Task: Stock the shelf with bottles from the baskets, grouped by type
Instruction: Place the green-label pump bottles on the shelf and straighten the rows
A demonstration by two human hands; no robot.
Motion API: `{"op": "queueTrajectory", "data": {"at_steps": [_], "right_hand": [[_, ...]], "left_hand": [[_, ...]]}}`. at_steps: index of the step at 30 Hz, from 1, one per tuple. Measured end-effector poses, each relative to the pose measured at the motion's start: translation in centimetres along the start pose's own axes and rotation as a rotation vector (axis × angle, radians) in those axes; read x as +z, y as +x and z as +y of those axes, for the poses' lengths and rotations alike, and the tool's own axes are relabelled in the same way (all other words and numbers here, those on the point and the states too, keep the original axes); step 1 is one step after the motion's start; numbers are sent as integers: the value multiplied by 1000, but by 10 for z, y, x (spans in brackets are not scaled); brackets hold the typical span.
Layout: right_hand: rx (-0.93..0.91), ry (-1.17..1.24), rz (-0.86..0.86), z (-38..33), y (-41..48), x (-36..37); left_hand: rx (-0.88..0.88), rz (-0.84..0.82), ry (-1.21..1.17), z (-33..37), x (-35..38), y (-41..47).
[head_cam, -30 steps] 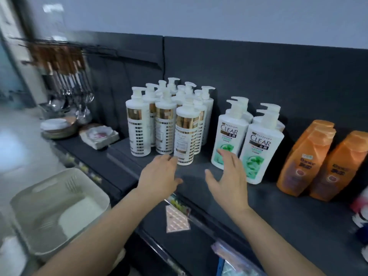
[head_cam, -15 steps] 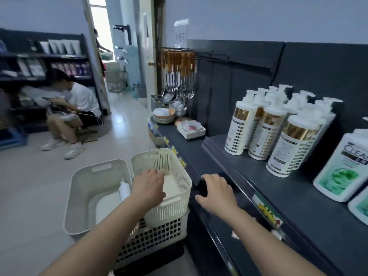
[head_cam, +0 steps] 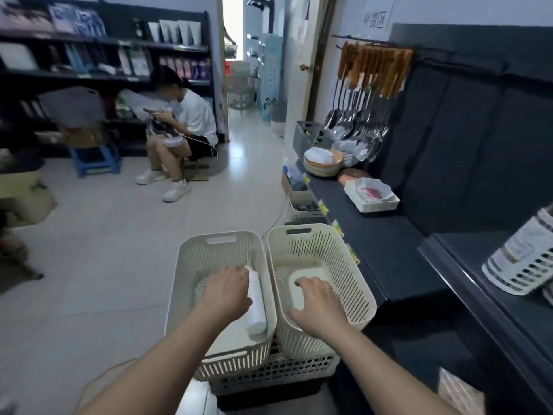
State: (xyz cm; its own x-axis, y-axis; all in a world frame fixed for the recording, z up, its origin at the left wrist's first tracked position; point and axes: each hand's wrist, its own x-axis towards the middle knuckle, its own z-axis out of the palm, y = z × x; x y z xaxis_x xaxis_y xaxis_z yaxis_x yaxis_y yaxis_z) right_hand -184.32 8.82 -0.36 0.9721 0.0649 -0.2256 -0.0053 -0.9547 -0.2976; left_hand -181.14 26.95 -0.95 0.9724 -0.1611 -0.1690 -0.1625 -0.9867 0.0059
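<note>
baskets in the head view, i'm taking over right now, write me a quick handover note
Left hand: down in the left cream slotted plastic basket, against a white bottle lying along its right wall; grip not clear.
Right hand: fingers spread, low in the right cream basket, holding nothing visible.
Done: white grid-patterned bottles stand on the dark shelf.
Left: lift that bottle, shelve it with its type, check the right basket.
</note>
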Motion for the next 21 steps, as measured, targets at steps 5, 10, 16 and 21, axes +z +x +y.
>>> {"op": "queueTrajectory", "data": {"at_steps": [5,10,16,21], "right_hand": [[-23,30,-99,-31,47,28],[-33,27,-214,-44,85,55],[-70,1,-330,-38,134,76],[-124,13,-350,-28,179,80]], "left_hand": [[-44,-90,-21,-34,36,29],[-89,-220,-67,-51,74,52],[-154,-297,-102,-54,110,85],[-245,-390,-236,-42,145,121]]}}
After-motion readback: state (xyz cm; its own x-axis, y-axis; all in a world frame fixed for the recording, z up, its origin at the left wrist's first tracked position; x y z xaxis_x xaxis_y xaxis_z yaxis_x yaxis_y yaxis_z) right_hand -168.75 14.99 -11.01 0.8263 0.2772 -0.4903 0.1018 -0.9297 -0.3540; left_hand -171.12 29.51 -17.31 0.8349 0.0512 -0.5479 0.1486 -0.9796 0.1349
